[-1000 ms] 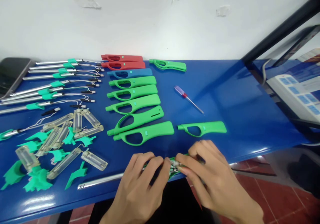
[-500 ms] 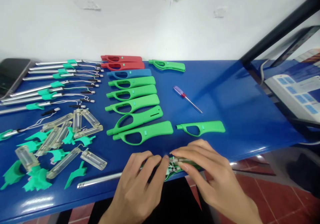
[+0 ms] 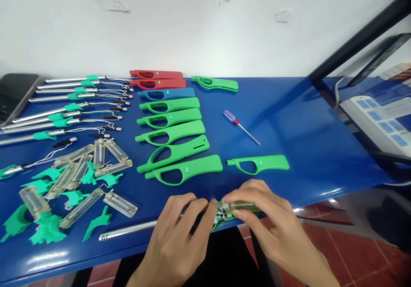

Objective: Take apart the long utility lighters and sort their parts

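At the table's front edge, a green handle shell [image 3: 220,223] lies open side up, with small parts and wires in it. A metal tube [image 3: 128,230] sticks out to its left. My left hand [image 3: 183,235] is closed on the shell's left part, fingertips pressed on it. My right hand [image 3: 272,227] pinches a clear fuel tank [image 3: 240,206] between thumb and fingers, over the shell's right part. Behind my right hand lies a separate green shell half [image 3: 276,162].
Green, blue and red shells [image 3: 186,169] lie in a column at the centre. Metal tubes with wires [image 3: 28,138], clear tanks [image 3: 120,204] and teal triggers [image 3: 48,229] cover the left. A screwdriver [image 3: 236,122] and a phone [image 3: 17,94] lie farther back.
My right fingers have shifted slightly along the clear tank, leaving more of it and the wiring visible. My left hand has stayed in place.
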Available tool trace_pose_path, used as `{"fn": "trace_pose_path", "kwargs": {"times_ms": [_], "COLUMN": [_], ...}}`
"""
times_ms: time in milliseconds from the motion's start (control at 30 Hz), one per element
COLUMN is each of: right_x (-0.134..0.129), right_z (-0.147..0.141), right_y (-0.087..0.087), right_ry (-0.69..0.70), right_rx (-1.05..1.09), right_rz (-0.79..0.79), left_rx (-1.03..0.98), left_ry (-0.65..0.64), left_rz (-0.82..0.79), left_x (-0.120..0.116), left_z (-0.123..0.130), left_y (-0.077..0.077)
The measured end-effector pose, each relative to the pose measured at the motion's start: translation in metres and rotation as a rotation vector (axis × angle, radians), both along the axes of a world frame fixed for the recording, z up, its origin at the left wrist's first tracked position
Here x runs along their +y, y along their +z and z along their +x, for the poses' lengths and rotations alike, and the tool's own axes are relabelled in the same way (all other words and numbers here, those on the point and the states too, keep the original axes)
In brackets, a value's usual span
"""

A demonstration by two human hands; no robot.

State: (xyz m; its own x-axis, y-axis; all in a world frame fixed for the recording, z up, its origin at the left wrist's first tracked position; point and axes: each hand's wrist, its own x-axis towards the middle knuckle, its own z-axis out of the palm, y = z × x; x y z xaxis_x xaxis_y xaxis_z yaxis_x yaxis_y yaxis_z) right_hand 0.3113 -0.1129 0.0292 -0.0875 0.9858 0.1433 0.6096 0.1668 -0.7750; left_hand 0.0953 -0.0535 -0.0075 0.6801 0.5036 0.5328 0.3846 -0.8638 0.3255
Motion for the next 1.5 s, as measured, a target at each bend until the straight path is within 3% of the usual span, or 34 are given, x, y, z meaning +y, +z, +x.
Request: {"fn": "trace_pose_path", "kwargs": {"times_ms": [267,600,1300,1500], "right_x": [-0.0043,-0.0033,-0.0016,-0.0023], "right_z": [0.0019,0.0013,-0.0019,-0.0011], "right_y": [-0.0002,-0.0031,-0.0012,-0.0003], "right_ry": [-0.011,0.024,0.076,0.032], "right_rx": [-0.025,-0.048,-0.069,-0.086], "right_rz": [-0.067,-0.027,-0.033,-0.072], "left_rx": [-0.026,-0.052,-0.004,-0.015], "left_ry": [0.002,-0.032,-0.032,-0.026], "left_rz": [-0.019,-0.06,-0.015,-0.004], "left_x": [0.0016,0.0001,-0.002,-0.0018], "left_z": [-0.0005,-0.001,-0.0041,-0.004], "left_y": [-0.0003,-0.0015,-0.0036,-0.0039]}}
